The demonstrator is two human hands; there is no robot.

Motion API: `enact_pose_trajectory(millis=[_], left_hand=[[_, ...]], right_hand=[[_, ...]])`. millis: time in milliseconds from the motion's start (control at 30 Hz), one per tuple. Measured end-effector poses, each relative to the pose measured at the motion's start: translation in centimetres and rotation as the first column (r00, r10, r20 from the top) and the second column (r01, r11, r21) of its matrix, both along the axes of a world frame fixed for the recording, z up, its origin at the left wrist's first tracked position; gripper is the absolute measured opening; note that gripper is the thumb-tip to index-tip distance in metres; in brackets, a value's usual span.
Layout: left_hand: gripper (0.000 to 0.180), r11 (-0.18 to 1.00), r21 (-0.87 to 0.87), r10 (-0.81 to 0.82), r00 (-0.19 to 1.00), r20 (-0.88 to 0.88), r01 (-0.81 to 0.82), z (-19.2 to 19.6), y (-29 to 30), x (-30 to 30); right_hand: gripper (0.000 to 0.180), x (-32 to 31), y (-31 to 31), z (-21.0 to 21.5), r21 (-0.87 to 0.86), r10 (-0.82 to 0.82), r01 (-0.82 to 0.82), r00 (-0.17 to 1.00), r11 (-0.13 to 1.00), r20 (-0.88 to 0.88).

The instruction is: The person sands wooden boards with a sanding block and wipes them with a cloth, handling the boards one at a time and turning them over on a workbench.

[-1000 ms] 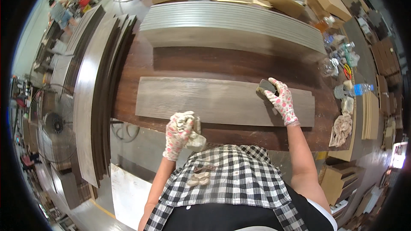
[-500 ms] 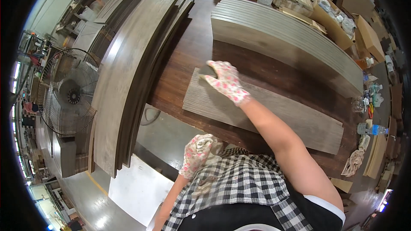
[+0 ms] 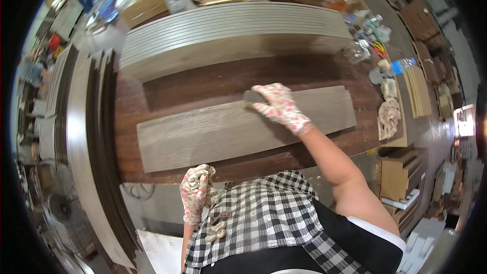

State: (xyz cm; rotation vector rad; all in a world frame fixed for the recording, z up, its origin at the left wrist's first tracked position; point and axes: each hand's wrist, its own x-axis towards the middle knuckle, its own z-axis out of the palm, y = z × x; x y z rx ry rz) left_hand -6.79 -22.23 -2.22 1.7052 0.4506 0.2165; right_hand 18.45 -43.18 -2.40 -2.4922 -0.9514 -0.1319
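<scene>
A long grey wood-grain plank [image 3: 213,132] lies flat on a dark brown wooden table [image 3: 203,83]. My right hand [image 3: 279,106], in a white glove with a pink flower print, presses a small dark block [image 3: 252,97] onto the plank's far edge, right of its middle. My left hand [image 3: 197,190], in a matching glove, hangs curled at the table's near edge against my checked shirt, clear of the plank. Whether it holds anything I cannot tell.
A stack of grey planks [image 3: 228,30] lies along the table's far side. Long boards [image 3: 81,137] lean at the left, with a fan [image 3: 63,208] on the floor. Cardboard boxes [image 3: 147,5], bottles and rags [image 3: 388,116] crowd the back and right.
My right hand slid the dark block along the plank: from the right end, across to the left end, and now back to right of the middle. My left hand stayed by my waist.
</scene>
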Motion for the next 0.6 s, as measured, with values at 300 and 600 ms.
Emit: enact_pose_trajectory(millis=[300,600], left_hand=[[0.012,0.950,0.154,-0.292,0.947,0.131,0.271,2.1,-7.8,9.6],[0.068,0.061,0.853,-0.612,0.694,-0.379,0.519,-2.4,-18.3,18.0]], right_hand=[[0.046,6.7,-28.7,1.6,-0.430,-0.590,0.712,0.702,0.555,0.400],[0.046,0.8,-27.3,-2.2,0.707,-0.518,0.685,0.676,0.178,-0.524]])
